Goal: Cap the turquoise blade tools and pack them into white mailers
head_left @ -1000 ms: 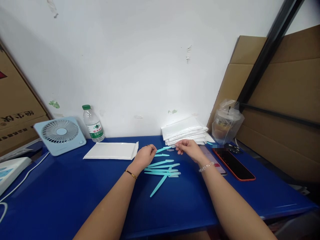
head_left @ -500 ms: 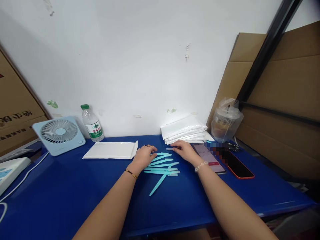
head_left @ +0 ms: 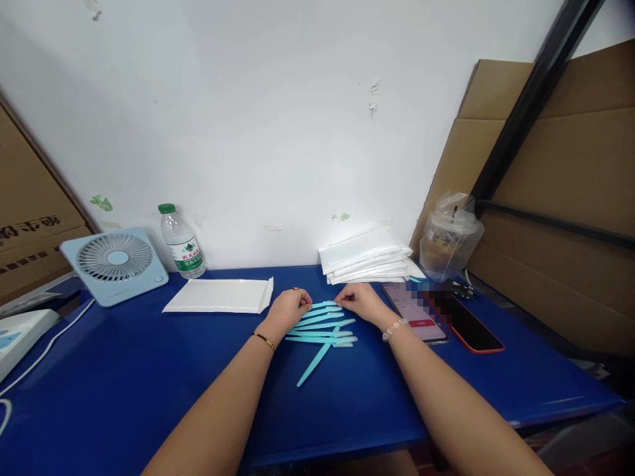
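Several teal eyebrow razors [head_left: 325, 325] with clear blade caps lie fanned out on the blue table [head_left: 357, 403]. One of them [head_left: 311, 365] slants toward me at the near side of the fan. My left hand [head_left: 288, 311] is closed, with thumb and finger pinched on the handle of the farthest razor [head_left: 325, 305]. At the other end of that razor, my right hand [head_left: 364, 304] pinches its tip where the clear cap sits; the cap is mostly covered by the fingertips. The left hand hides the handle ends of several razors.
A white padded envelope [head_left: 218, 295] lies left of my hands, and a stack of similar envelopes [head_left: 367, 254] is against the wall. Two phones [head_left: 417, 317] rest on the right, before a bagged drink cup [head_left: 446, 241]. A bottle [head_left: 182, 244] and a fan [head_left: 119, 264] stand at left.
My right fingers have moved slightly nearer with the clear cap, from beyond the farthest razor to its tip. The left fingers have closed into a pinch on that razor.
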Demonstrator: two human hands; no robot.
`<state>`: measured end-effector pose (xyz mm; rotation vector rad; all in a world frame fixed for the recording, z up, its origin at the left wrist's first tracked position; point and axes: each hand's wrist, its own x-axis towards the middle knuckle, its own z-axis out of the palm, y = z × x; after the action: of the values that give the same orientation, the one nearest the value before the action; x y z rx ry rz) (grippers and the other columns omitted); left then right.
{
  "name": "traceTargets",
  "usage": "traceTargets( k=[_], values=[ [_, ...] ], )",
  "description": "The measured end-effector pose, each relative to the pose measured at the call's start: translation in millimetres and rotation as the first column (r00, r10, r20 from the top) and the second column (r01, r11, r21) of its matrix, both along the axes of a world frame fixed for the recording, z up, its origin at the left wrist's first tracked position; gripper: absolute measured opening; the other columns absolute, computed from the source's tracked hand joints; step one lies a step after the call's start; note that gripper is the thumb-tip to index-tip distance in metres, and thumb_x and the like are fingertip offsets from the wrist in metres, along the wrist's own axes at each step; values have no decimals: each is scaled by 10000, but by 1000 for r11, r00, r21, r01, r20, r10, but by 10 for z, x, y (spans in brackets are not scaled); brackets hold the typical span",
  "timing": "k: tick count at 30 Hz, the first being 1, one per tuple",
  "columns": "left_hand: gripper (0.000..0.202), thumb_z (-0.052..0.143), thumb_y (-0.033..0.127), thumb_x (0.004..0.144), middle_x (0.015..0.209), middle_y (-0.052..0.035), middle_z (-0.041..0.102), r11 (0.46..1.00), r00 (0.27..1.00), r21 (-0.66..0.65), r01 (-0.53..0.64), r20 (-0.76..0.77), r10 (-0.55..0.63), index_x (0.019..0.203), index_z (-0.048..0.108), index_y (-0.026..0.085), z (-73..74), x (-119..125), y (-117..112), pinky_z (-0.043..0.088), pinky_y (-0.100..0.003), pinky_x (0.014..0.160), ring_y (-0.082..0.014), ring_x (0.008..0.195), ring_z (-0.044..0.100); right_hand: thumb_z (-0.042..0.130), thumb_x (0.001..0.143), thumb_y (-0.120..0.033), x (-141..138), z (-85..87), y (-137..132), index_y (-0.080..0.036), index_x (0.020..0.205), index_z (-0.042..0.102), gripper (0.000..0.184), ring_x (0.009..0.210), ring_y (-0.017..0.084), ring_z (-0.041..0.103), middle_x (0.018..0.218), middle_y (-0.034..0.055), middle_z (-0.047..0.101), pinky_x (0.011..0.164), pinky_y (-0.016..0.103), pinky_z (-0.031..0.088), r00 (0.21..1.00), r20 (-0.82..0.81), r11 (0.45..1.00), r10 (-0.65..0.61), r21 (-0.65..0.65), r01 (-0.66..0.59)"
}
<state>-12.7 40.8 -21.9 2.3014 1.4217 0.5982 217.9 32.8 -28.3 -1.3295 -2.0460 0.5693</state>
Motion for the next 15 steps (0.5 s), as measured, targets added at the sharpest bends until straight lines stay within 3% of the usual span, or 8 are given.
traceTargets(
  k=[4, 7, 10, 12, 13, 15],
  values=[
    [120, 541, 253, 761, 801, -25, 654, 1000, 1000, -17, 14, -6, -14, 791, 643, 196, 24, 35, -20, 438, -247, 636, -168, 757, 603, 624, 749, -229, -64, -3, -3, -187, 792, 732, 124, 707, 150, 624, 795, 31, 696, 664, 245, 469, 999, -22, 999, 45, -18, -45],
    [278, 509, 374, 797, 968, -74, 651, 1000, 999, -13, 20, -44, -21, 943, 647, 182, 93, 14, -77, 449, -283, 773, -215, 928, 593, 597, 785, -322, -53, 74, -48, -188, 895, 720, 213, 799, 174, 618, 895, 53, 679, 724, 277, 470, 997, 13, 996, 80, -39, -79],
    [694, 573, 594, 687, 1276, -134, 507, 996, 984, -60, 63, -160, -72, 1232, 511, 168, 195, -28, -200, 390, -359, 935, -306, 1207, 426, 682, 683, -461, -24, 203, -154, -213, 1236, 556, 619, 1083, 246, 510, 1196, 90, 553, 891, 347, 418, 974, 131, 981, 186, -78, -177],
    [932, 676, 632, 526, 1353, -135, 422, 985, 951, -114, 127, -267, -153, 1309, 421, 196, 268, -32, -310, 370, -400, 963, -340, 1261, 344, 767, 544, -479, -25, 282, -242, -226, 1356, 410, 922, 1192, 294, 397, 1294, 97, 453, 967, 401, 351, 924, 254, 957, 285, -128, -260],
    [962, 716, 604, 470, 1339, -125, 429, 979, 930, -130, 155, -316, -189, 1299, 420, 216, 301, -20, -365, 380, -409, 952, -342, 1249, 351, 789, 498, -464, -37, 312, -285, -225, 1355, 402, 971, 1187, 305, 384, 1279, 95, 448, 965, 412, 343, 895, 310, 946, 320, -148, -287],
    [818, 736, 500, 480, 1232, -107, 504, 976, 897, -132, 173, -389, -211, 1207, 483, 224, 353, 28, -459, 425, -394, 889, -320, 1168, 429, 782, 515, -402, -83, 345, -358, -208, 1258, 489, 822, 1098, 282, 431, 1167, 79, 490, 904, 381, 377, 858, 382, 939, 344, -149, -310]
  ],
)
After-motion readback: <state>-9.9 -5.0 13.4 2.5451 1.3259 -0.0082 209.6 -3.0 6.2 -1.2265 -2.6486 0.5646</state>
